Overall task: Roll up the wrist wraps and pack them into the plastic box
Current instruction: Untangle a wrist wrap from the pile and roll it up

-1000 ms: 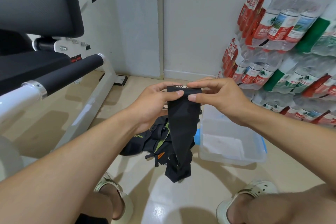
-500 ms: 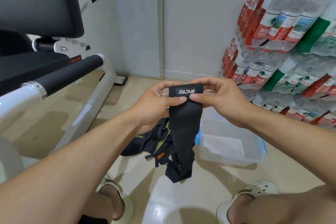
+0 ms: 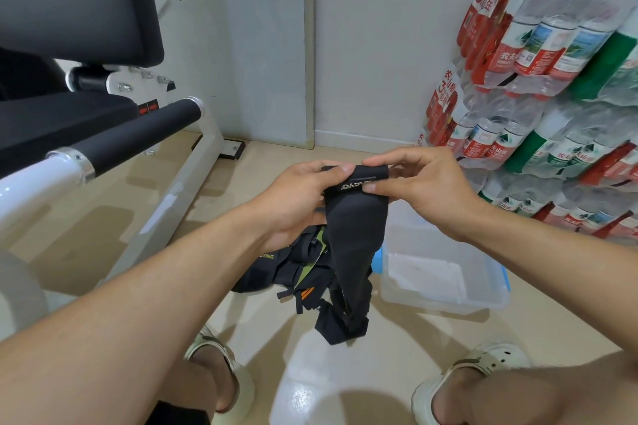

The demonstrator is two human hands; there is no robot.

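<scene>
While we hold it up over the floor [image 3: 345, 386], the black wrist wrap [image 3: 355, 228] hangs between our two hands, its top end folded over into the start of a roll with a white logo showing on the fold. Our left hand [image 3: 297, 197] grips the left side of that folded end, thumb on the near face and fingers curled behind. Our right hand [image 3: 424, 183] pinches the right side, thumb pressing just under the logo and fingers curved over the top. The rest of the wrap droops down, its bunched tail dangling above the tiles. Below our left hand a pile of other wraps [image 3: 293, 269], black with green and orange trim, lies on the floor. Just beside that pile, to the right, sits the clear plastic box [image 3: 490, 286], open, with a blue clip at its edge. Bottled water packs [image 3: 552, 79] are stacked along the right, and a black-padded exercise machine [image 3: 103, 131] stands at left.
</scene>
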